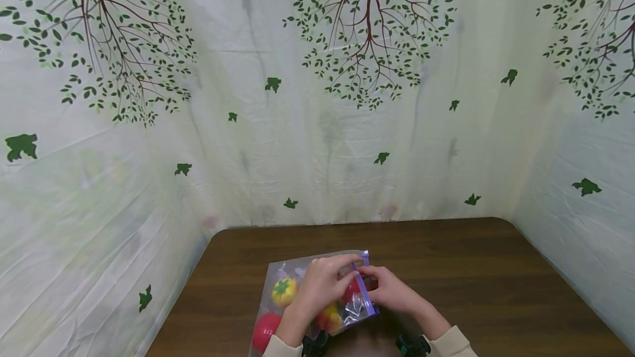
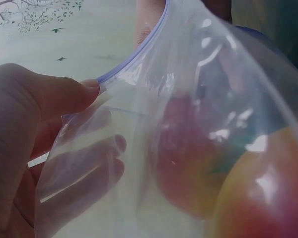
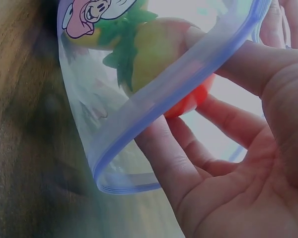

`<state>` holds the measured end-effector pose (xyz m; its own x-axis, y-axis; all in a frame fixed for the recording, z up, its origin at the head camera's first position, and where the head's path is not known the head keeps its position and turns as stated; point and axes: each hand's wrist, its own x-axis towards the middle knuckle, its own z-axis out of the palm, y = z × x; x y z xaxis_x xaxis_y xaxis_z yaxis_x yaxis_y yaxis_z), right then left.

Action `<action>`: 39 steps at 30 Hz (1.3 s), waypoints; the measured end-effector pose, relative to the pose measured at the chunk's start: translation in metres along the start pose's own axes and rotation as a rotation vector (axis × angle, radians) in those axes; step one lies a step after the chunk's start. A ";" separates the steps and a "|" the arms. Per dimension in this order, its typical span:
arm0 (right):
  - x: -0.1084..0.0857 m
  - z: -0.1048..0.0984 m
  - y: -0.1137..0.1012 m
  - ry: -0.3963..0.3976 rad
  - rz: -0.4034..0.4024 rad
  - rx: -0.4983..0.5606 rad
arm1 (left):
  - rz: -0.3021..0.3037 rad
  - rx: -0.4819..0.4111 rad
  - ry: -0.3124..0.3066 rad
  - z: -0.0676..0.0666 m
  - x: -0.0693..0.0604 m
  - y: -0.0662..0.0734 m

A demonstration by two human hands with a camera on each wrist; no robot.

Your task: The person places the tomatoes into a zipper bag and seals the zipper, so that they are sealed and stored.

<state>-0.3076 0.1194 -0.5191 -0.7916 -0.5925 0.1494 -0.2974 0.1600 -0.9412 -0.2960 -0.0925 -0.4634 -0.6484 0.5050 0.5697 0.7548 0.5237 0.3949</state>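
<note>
A clear zip bag (image 1: 354,312) with a purple-blue zip edge lies on the table, its mouth towards the right. My left hand (image 1: 319,285) reaches over it and pinches the rim between thumb and fingers, as the left wrist view shows. My right hand (image 1: 394,292) reaches into the mouth; in the right wrist view its thumb and fingers hold a red-and-yellow toy fruit (image 3: 161,54) with green leaves. Elsewhere in the bag are a yellow toy fruit (image 1: 284,292) with a green top, a red round one (image 1: 267,330) and another red-and-yellow one (image 1: 329,318).
The brown wooden table (image 1: 446,258) extends around the bag. White curtains (image 1: 327,169) printed with trees and green leaves hang behind it and on both sides. A cartoon print (image 3: 89,12) shows on the bag.
</note>
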 end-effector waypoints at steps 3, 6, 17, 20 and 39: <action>0.001 0.001 0.000 0.005 -0.009 -0.011 | -0.007 0.005 -0.003 0.000 0.000 -0.001; 0.001 0.003 0.000 0.021 -0.023 -0.020 | -0.001 0.017 0.001 0.001 0.000 -0.002; 0.004 0.008 0.004 0.034 -0.061 0.029 | 0.048 0.070 0.035 0.002 0.001 -0.002; 0.004 0.009 0.003 0.077 -0.056 0.018 | 0.042 0.066 0.032 0.002 0.001 -0.002; 0.005 0.012 0.007 -0.068 -0.107 0.087 | 0.092 0.072 0.068 0.003 0.001 -0.003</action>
<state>-0.3066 0.1081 -0.5283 -0.7191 -0.6551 0.2318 -0.3283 0.0263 -0.9442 -0.2991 -0.0915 -0.4659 -0.5670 0.5065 0.6495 0.7999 0.5267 0.2876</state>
